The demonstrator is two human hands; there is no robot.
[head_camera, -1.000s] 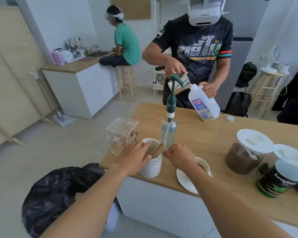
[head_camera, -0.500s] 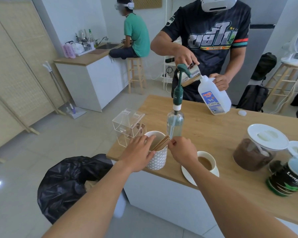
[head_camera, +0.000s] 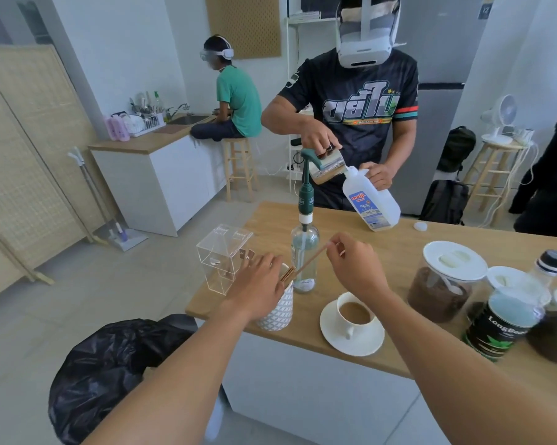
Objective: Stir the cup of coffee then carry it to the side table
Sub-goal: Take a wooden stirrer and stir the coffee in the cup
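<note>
Cup of coffee: a small white ceramic cup of milky brown coffee (head_camera: 355, 313) stands on a round white saucer (head_camera: 351, 335), close to the near edge of the wooden countertop (head_camera: 383, 252), towards its near left corner.
Look of the coffee: pale tan, smooth on top, with nothing standing in it; the cup's handle points to the near edge.
Stirrer: a thin wooden stir stick (head_camera: 312, 260) slants up from the holder towards the right hand.
Right hand: the right hand (head_camera: 354, 268) hovers above and behind the cup, thumb and fingertips pinched shut on the stick's upper end.
Left hand: the left hand (head_camera: 261, 284) rests over the rim of a white patterned holder cup (head_camera: 278, 311), fingers spread and loosely curved, steadying it without clasping anything.
Holder: it stands at the near left corner, just left of the saucer, with more sticks poking out.
Progress: judging by the bare coffee, stirring is not yet begun; only fetching a stick is under way.
Left to do: bring the stick to the cup, stir, then carry the cup to the side table, which I cannot pick out with certainty.
Nearby: a clear glass pump bottle with a green head (head_camera: 304, 252) stands just behind the holder.
</note>
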